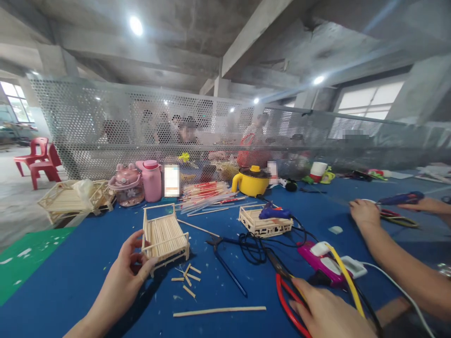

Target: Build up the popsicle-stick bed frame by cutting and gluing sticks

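Observation:
My left hand (132,265) grips the left side of a small bed-like frame (165,237) built from thin wooden sticks, thumb at its front corner. It stands on the blue table. At the lower right, my right hand (326,307) is closed around red-handled pliers (282,277), whose dark jaws point away to the upper left. Short cut stick pieces (188,277) lie scattered between my hands. Nearer to me is one longer stick (220,311). Another pair of pliers, with dark blue handles (230,272), lies spread behind them.
A blue glue gun (275,212) rests on a second stick frame (266,229). Its cord coils beside a magenta power strip (320,263). Behind are stick bundles (206,191), a yellow pot (252,183) and a pink bottle (152,183). A co-worker's hands (366,216) work at right.

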`<action>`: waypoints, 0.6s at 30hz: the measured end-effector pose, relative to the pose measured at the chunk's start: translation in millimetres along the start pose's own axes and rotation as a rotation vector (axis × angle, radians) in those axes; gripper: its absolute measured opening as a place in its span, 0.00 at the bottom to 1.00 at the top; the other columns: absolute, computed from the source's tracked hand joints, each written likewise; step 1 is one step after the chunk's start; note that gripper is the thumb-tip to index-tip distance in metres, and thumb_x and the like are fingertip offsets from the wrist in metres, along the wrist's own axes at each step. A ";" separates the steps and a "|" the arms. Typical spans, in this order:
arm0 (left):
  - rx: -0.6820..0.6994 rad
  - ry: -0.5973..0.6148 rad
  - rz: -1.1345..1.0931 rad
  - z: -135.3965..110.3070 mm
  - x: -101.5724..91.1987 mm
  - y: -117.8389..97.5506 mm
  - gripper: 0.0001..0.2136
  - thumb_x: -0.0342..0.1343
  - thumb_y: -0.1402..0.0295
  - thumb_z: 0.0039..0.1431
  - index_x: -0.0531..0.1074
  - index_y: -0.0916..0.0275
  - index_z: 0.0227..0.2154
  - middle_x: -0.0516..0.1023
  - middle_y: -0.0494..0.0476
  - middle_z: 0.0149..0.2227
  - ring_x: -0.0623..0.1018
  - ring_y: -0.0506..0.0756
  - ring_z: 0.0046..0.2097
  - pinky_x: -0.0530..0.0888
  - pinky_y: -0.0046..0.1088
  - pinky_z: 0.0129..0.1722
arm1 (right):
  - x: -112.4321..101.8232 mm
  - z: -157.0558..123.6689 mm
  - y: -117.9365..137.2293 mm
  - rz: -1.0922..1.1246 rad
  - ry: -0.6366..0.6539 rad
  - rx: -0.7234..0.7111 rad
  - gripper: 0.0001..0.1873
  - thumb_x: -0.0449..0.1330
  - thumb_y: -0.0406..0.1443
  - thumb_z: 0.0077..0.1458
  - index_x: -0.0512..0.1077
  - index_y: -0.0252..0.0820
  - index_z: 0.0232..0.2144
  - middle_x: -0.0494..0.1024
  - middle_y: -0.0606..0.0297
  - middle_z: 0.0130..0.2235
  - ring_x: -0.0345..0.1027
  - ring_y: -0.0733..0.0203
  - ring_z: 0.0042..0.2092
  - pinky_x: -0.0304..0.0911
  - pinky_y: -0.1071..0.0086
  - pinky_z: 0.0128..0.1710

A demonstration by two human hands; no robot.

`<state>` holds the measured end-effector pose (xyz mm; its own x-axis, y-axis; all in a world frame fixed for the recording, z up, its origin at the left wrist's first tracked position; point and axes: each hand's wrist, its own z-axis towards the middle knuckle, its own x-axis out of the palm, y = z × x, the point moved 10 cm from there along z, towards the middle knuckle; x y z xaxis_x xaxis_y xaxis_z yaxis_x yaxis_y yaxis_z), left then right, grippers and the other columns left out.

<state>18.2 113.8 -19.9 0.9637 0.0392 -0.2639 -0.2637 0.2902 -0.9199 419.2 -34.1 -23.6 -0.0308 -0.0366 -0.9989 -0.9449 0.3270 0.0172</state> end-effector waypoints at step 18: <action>0.033 0.000 -0.340 20.3 24.5 -32.4 0.38 0.57 0.70 0.51 0.43 0.60 0.63 0.72 0.48 0.30 0.74 0.51 0.37 0.70 0.29 0.39 | -17.5 20.2 254.7 0.212 0.126 -0.817 0.05 0.60 0.39 0.49 0.72 0.44 0.29 0.77 0.66 0.34 0.69 0.62 0.34 0.53 0.73 0.29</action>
<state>51.1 124.7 9.3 0.9963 -0.0653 0.0558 0.0738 0.3171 -0.9455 185.7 68.9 -2.7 -0.2241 -0.1721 -0.9593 -0.8519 -0.4434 0.2786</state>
